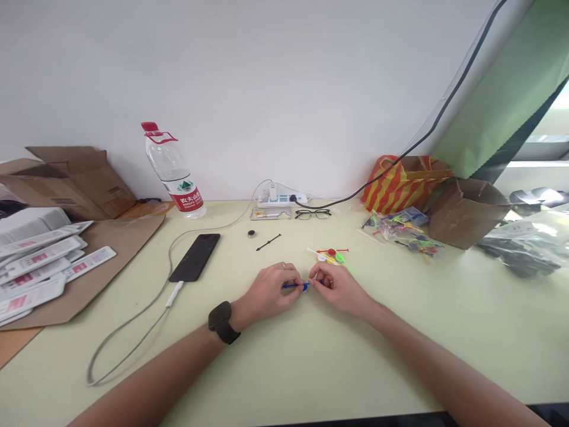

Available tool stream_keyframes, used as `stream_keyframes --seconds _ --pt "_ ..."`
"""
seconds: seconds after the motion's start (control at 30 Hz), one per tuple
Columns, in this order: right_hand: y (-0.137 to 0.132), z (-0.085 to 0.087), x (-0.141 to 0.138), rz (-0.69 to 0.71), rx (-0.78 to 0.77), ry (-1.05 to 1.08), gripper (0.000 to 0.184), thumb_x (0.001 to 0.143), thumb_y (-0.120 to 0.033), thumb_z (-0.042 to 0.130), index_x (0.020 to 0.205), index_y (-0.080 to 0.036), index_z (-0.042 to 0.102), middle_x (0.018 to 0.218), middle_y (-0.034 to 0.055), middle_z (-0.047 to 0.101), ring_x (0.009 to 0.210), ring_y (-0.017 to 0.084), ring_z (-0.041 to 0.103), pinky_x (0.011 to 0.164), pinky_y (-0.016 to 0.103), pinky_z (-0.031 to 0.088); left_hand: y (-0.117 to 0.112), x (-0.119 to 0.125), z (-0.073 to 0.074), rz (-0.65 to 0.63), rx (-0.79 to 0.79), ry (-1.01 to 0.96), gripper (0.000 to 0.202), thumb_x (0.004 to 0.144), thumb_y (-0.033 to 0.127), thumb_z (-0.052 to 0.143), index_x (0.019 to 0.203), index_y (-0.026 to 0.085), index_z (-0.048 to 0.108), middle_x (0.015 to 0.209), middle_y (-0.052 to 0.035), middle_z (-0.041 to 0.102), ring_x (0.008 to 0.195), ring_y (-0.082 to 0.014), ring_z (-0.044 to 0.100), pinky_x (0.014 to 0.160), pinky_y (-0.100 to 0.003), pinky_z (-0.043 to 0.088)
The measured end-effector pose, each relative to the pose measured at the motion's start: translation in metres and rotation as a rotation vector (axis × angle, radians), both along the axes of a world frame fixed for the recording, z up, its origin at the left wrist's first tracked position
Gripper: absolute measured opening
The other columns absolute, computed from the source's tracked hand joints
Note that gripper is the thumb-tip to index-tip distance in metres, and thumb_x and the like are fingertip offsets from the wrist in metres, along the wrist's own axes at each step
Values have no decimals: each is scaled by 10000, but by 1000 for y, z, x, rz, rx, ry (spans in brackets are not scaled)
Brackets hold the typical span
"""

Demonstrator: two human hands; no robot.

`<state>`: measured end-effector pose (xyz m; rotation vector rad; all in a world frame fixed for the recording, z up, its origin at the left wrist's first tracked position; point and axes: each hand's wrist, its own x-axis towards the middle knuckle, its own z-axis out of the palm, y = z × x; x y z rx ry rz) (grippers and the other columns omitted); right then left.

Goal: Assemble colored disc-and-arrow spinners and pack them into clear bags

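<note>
My left hand (271, 292) and my right hand (338, 287) meet over the middle of the pale yellow table (400, 332). Together they pinch a small blue plastic piece (299, 286), a thin stick with a round end. The fingers of both hands are closed on it. A black watch (223, 322) sits on my left wrist. Just beyond my right hand lies a little heap of coloured plastic parts (331, 255), red, white and green. A black stick part (268, 242) and a small dark ring (251, 233) lie farther back.
A black phone (195, 257) on a grey cable lies at left, beside a tilted water bottle (174, 172). White packets (40, 261) and cardboard cover the far left. Glasses (312, 213), a power strip (279, 199), a bag of coloured parts (404, 232), a striped bag (402, 181) and a brown box (466, 213) stand behind.
</note>
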<state>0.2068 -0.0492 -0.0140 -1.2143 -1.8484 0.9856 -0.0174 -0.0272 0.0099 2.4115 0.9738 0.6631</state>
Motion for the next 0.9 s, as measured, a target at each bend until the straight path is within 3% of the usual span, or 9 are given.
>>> stream_keyframes --seconds 0.43,0.53,0.63,0.7,0.83,0.9 --pt "-2 1 -1 -45 53 -84 73 926 -274 579 982 -237 608 781 -3 616 585 146 514 537 294 393 1 4 -10 27 -39 -51 78 860 189 627 887 235 683 890 -11 696 832 -175 630 725 -286 470" --pt "-7 7 -1 -78 68 -117 133 947 -318 569 1037 -233 619 880 16 652 546 125 481 531 301 376 4 2 -10 74 -121 -130 113 862 258 683 970 233 707 936 -16 712 788 -156 613 677 -268 468" --pt "-10 14 0 -123 76 -134 214 947 -367 595 1113 -238 635 753 -12 606 525 127 448 548 300 353 8 -1 -9 167 -148 -237 110 891 292 666 956 211 703 908 -18 716 742 -139 592 605 -249 441" --pt "-11 20 3 -89 -16 -50 247 942 -418 617 1107 -236 643 617 -50 515 489 122 394 522 283 313 12 -4 -8 261 -106 -313 109 915 282 626 881 199 689 850 -11 709 706 -129 578 579 -245 424" --pt "-12 32 15 245 -385 366 366 977 -532 556 849 -199 637 453 -102 286 426 90 185 462 261 192 26 -15 -7 453 32 -375 133 913 290 619 832 204 682 751 10 681 645 -126 553 553 -252 408" --pt "-12 36 20 280 -412 537 376 981 -522 571 817 -190 631 455 -104 260 449 87 148 466 262 166 36 -23 -8 509 88 -319 122 913 293 614 856 215 689 760 11 687 664 -140 572 584 -266 434"
